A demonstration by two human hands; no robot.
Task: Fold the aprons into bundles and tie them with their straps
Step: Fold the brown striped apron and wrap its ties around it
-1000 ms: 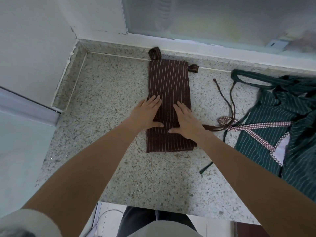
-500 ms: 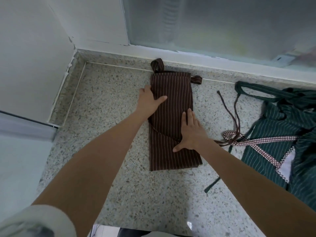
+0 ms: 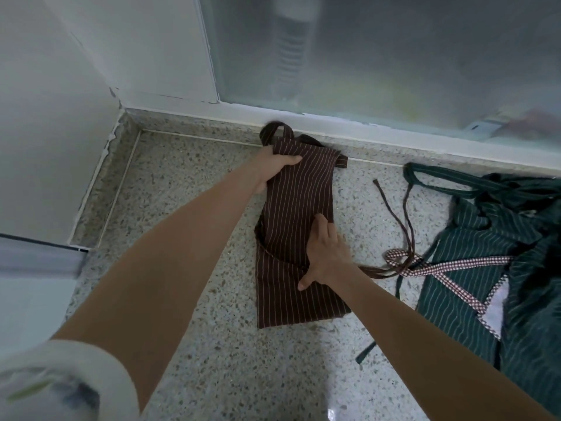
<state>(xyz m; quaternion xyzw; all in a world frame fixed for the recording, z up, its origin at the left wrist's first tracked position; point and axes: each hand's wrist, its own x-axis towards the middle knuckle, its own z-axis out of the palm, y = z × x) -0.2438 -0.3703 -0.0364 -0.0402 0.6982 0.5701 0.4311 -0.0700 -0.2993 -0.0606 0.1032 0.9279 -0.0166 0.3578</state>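
Speckled grey terrazzo is forming the tabletop [image 3: 188, 208], glossy and flecked, running up to a white sill under a frosted glass pane [image 3: 379, 56]. On it the brown apron [image 3: 296, 238], soft cloth with thin pale pinstripes, is lying folded into a long narrow strip. The left hand [image 3: 273, 167] is reaching out on a straight arm and gripping the strip's far end, thumb on top, fingers curled under the lifted corner; a dark neck loop [image 3: 274, 132] is poking out just beyond its knuckles. The right hand [image 3: 323, 253] is pressing flat on the strip's middle, fingers fairly straight, thumb spread. Thin brown straps [image 3: 405, 226] are trailing away from its wrist, crossing a red-checked ribbon [image 3: 449, 264]. Farther out on that side, a crumpled green striped apron [image 3: 491, 253] is lying heaped.
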